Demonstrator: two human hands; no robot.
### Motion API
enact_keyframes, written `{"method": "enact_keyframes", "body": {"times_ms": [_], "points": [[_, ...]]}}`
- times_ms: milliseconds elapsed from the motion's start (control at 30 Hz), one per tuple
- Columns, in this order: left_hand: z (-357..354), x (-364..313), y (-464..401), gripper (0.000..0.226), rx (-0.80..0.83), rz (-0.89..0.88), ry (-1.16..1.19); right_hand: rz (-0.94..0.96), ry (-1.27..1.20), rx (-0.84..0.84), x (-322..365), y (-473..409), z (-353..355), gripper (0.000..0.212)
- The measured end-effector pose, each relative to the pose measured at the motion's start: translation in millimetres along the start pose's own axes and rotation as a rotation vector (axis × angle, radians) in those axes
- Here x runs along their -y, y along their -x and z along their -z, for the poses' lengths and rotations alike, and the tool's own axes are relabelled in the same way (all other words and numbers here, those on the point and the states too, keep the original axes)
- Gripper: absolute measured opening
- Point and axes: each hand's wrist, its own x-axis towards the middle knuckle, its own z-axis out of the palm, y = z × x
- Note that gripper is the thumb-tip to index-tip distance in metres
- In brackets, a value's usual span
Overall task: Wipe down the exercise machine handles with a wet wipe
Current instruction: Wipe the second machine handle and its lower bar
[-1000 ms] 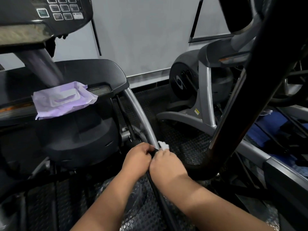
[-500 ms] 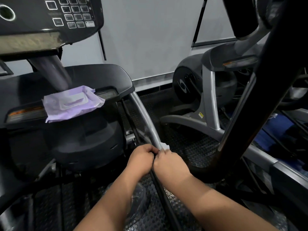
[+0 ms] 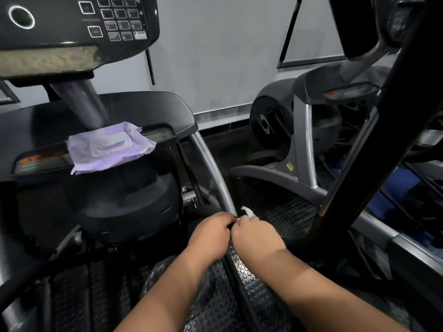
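The wipe packet (image 3: 109, 147) is lying on the machine shelf (image 3: 155, 109), below the console (image 3: 76, 27) at far left. The handle bar (image 3: 217, 178) is running from the shelf's right end toward the near centre, where the left hand (image 3: 211, 232) and right hand (image 3: 256, 236) are meeting side by side on it. The wet wipe (image 3: 247, 211) is sticking out just beyond the right hand. A second machine (image 3: 294, 130) is standing at far right.

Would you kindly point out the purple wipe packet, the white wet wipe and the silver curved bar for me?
purple wipe packet (image 3: 109, 147): head view, on its white flap lid.
white wet wipe (image 3: 247, 212): head view, on the bit showing above the right hand.
silver curved bar (image 3: 212, 166): head view, on its bare middle stretch.
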Motion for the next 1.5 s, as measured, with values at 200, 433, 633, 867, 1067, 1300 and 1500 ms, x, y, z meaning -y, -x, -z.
{"method": "enact_keyframes", "body": {"times_ms": [200, 433, 633, 867, 1067, 1300, 1500], "points": [[-1, 4, -1, 0.049, -0.028, 0.017, -0.046, -0.115, 0.053, -0.067, -10, 37, -1, 0.031], [0, 8, -5, 0.048, -0.051, -0.017, -0.045, 0.0, -0.106, -0.063, -11, -4, 16, 0.036], [0, 15, -10, 0.045, -0.058, 0.093, 0.153, -0.058, -0.16, -0.035, -17, -1, 12, 0.031], [-15, 1, -12, 0.046, -0.11, 0.0, 0.461, -0.096, -0.377, -0.07, -19, -1, 21, 0.031], [-34, 12, -17, 0.012, -0.216, -0.265, -0.015, -0.16, -0.157, 0.037, -21, 21, 18, 0.036], [-26, 1, -22, 0.013, -0.216, -0.07, -0.076, -0.147, -0.127, 0.048, -24, 13, 12, 0.033], [-29, 15, -29, 0.024, -0.291, 0.202, -0.012, -0.123, -0.08, 0.08, -21, 16, 8, 0.035]]}}
